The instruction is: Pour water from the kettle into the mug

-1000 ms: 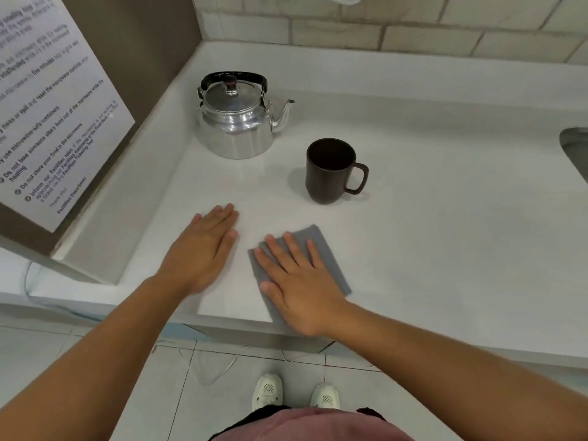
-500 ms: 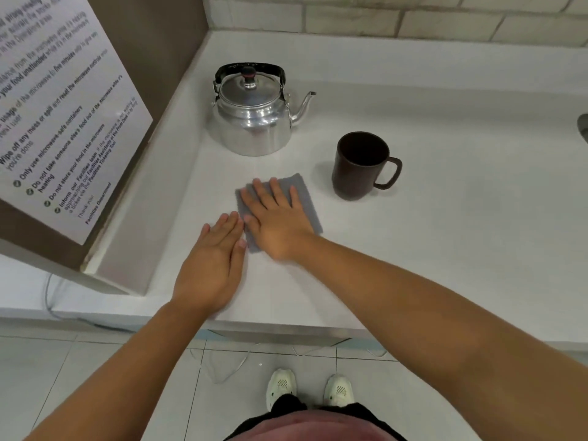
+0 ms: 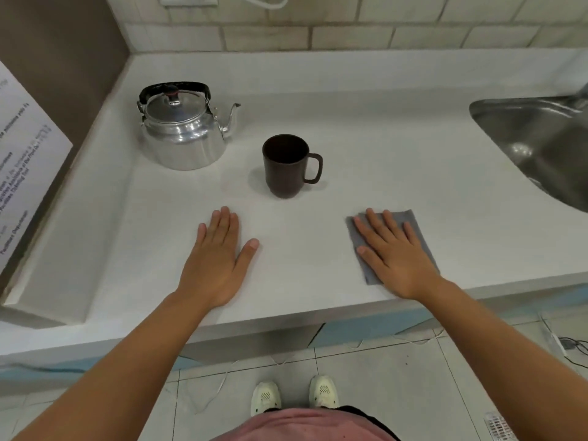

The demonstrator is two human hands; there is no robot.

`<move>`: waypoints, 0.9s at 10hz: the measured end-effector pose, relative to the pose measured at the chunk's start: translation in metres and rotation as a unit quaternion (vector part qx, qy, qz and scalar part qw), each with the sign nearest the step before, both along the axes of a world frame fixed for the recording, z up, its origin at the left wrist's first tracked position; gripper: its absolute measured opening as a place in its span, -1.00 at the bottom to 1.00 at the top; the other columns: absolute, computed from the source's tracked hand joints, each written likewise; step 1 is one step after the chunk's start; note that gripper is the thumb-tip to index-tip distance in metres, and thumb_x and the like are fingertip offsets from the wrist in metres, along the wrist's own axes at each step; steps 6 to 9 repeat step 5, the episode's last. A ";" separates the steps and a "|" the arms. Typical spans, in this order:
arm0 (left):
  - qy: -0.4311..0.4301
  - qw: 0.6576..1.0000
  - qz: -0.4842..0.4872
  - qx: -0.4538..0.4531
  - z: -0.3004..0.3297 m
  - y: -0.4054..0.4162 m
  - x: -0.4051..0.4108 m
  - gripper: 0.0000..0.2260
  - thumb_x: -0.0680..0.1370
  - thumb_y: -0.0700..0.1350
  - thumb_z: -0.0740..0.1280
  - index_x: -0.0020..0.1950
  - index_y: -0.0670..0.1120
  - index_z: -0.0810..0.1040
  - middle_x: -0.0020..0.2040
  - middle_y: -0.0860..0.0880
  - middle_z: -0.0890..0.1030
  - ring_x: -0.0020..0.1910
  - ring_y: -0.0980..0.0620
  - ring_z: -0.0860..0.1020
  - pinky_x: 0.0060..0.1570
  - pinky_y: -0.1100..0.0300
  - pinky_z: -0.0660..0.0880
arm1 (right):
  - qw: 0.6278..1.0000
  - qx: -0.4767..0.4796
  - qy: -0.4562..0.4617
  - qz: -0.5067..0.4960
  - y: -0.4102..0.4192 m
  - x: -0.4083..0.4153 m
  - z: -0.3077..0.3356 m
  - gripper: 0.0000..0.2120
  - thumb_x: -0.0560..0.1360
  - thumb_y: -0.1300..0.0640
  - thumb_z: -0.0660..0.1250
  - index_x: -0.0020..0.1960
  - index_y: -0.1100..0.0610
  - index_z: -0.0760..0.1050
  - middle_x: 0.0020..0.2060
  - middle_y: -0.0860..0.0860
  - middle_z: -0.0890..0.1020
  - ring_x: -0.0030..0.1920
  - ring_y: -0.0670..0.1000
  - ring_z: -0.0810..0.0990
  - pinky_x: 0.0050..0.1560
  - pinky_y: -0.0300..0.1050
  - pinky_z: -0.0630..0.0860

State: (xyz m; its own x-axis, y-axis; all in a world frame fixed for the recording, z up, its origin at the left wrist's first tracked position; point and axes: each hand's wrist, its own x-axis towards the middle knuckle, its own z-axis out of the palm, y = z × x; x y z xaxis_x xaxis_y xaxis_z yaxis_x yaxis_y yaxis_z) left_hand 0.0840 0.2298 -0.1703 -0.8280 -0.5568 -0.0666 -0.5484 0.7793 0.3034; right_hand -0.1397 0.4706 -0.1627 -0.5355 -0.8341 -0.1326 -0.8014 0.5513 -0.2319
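Observation:
A shiny metal kettle (image 3: 183, 133) with a black handle stands at the back left of the white counter (image 3: 381, 148), spout pointing right. A dark brown mug (image 3: 286, 165) stands upright to its right, handle facing right. My left hand (image 3: 216, 262) lies flat on the counter in front of the mug, fingers apart, holding nothing. My right hand (image 3: 394, 256) rests flat on a grey cloth (image 3: 415, 226) near the counter's front edge, to the right of the mug.
A steel sink (image 3: 541, 144) is sunk into the counter at the right. A brown panel with a printed notice (image 3: 28, 173) stands at the left. Tiled wall runs behind. The counter's front edge lies just under my wrists.
My right hand slid the grey cloth from in front of the kettle to the right, past the mug. My left hand stays flat on the counter. Kettle and mug have not moved.

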 end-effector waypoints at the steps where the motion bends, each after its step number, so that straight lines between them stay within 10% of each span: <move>1: -0.008 1.000 0.002 -0.004 -0.001 0.005 -0.015 -0.33 0.57 0.26 -0.22 0.55 -0.11 -0.20 0.57 -0.04 -0.22 0.51 0.08 -0.28 0.46 0.12 -0.30 | 1.000 0.005 0.002 0.002 0.014 -0.009 0.001 -0.42 0.50 -0.29 -0.30 0.49 -0.21 -0.28 0.54 -0.14 -0.20 0.53 -0.03 -0.29 0.48 0.05 -0.32; 3: -0.028 1.000 0.011 0.000 -0.001 0.008 -0.017 -0.32 0.56 0.27 -0.23 0.55 -0.10 -0.22 0.57 -0.04 -0.23 0.51 0.09 -0.29 0.46 0.13 -0.28 | 1.000 0.010 -0.013 0.007 0.013 -0.010 0.006 -0.44 0.54 -0.25 -0.25 0.49 -0.19 -0.28 0.55 -0.12 -0.18 0.54 0.00 -0.26 0.49 0.09 -0.28; 5: -0.187 0.979 0.004 0.086 0.039 -0.021 -0.032 -0.28 0.56 0.33 -0.09 0.57 -0.07 -0.11 0.59 -0.01 -0.11 0.55 0.01 -0.06 0.47 0.09 -0.02 | 0.994 0.105 -0.036 0.011 -0.017 -0.035 0.060 -0.50 0.51 -0.25 0.07 0.40 -0.15 0.31 0.42 -0.07 0.40 0.37 0.07 0.38 0.27 0.01 0.32; 9: -0.187 0.979 0.004 0.086 0.039 -0.021 -0.032 -0.28 0.56 0.33 -0.09 0.57 -0.07 -0.11 0.59 -0.01 -0.11 0.55 0.01 -0.06 0.47 0.09 -0.02 | 0.994 0.105 -0.036 0.011 -0.017 -0.035 0.060 -0.50 0.51 -0.25 0.07 0.40 -0.15 0.31 0.42 -0.07 0.40 0.37 0.07 0.38 0.27 0.01 0.32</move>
